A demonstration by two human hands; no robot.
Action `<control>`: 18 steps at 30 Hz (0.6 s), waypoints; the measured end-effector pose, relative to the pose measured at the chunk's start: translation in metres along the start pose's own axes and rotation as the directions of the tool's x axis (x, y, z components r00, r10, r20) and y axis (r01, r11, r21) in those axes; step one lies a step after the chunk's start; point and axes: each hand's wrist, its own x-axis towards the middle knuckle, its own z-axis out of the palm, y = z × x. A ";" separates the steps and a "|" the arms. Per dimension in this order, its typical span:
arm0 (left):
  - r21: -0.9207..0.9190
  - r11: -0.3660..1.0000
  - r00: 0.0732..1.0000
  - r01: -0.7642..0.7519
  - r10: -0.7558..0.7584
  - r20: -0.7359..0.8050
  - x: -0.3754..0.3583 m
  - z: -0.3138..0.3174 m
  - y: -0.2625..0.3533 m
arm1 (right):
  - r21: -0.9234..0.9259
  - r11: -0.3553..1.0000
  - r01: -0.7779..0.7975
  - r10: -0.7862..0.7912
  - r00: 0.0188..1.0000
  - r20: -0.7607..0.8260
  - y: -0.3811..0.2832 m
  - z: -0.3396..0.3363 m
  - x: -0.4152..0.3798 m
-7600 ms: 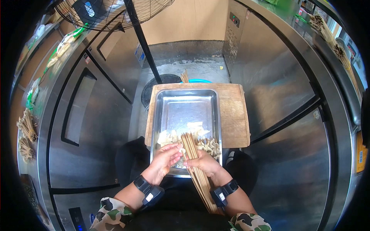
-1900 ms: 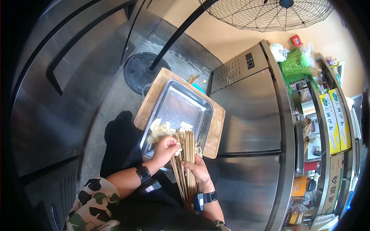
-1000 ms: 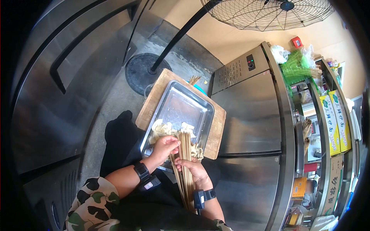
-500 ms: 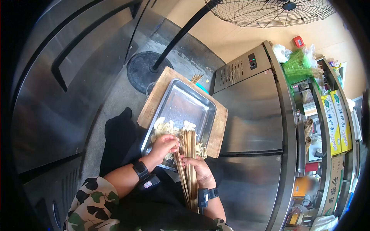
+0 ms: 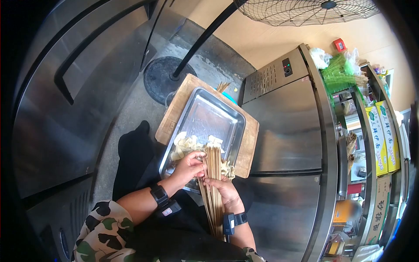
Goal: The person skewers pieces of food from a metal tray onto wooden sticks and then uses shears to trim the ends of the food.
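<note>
A thick bundle of thin wooden skewers [image 5: 214,174] lies over the near edge of a metal tray [image 5: 214,114], pale slices at its far tips. My right hand [image 5: 223,188] is wrapped round the bundle from the right. On its left side, my left hand [image 5: 190,167] has its fingers pinched close to the skewers; what they hold is too small to tell. Pale, thin food slices [image 5: 185,144] lie in the tray's near part, left of the bundle, with more at its right.
The tray rests on a wooden board [image 5: 174,105]. Beyond stands a fan's round base [image 5: 163,78] with its pole. A steel refrigerator [image 5: 283,131] is at the right, beside shelves with boxes [image 5: 377,139]. Steel equipment [image 5: 56,144] fills the left.
My left hand has moved slightly right, against the bundle. The loose skewers below it now lie closer to the others. My right hand has hardly moved.
</note>
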 end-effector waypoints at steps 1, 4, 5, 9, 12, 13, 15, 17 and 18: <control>-0.010 0.999 0.998 -0.051 0.051 -0.021 0.003 0.000 -0.002 | -0.001 1.000 0.003 -0.003 1.000 0.001 0.000 -0.001 0.003; 0.034 0.995 0.995 -0.097 0.098 -0.018 0.007 -0.003 -0.004 | -0.002 1.000 0.005 -0.005 1.000 -0.007 -0.002 0.002 0.000; 0.060 0.994 0.995 -0.095 0.095 -0.005 0.008 -0.004 -0.005 | -0.003 1.000 0.002 -0.002 1.000 -0.016 -0.003 0.003 -0.001; 0.046 0.996 0.997 -0.074 0.076 -0.032 0.005 -0.003 -0.002 | 0.002 1.000 0.021 -0.021 1.000 0.009 0.001 -0.006 0.003; 0.076 0.996 0.999 -0.051 0.052 -0.016 0.005 -0.003 0.003 | -0.036 0.999 0.018 -0.017 1.000 0.024 -0.002 -0.005 0.002; 0.104 0.994 0.999 -0.045 0.046 -0.002 0.007 -0.007 0.001 | -0.048 0.999 0.022 -0.021 1.000 0.024 -0.002 -0.005 0.002; 0.268 0.958 0.993 -0.101 0.116 -0.039 0.011 -0.010 0.008 | -0.071 0.997 0.029 -0.028 0.999 0.023 -0.002 -0.006 0.005; 0.534 0.825 0.955 -0.184 0.279 -0.103 0.013 -0.010 0.026 | -0.069 0.997 0.036 -0.034 0.999 0.027 0.001 -0.008 0.006; 0.709 0.656 0.901 -0.261 0.429 -0.065 0.014 -0.014 0.029 | -0.068 0.997 0.041 -0.039 0.999 0.029 0.001 -0.008 0.005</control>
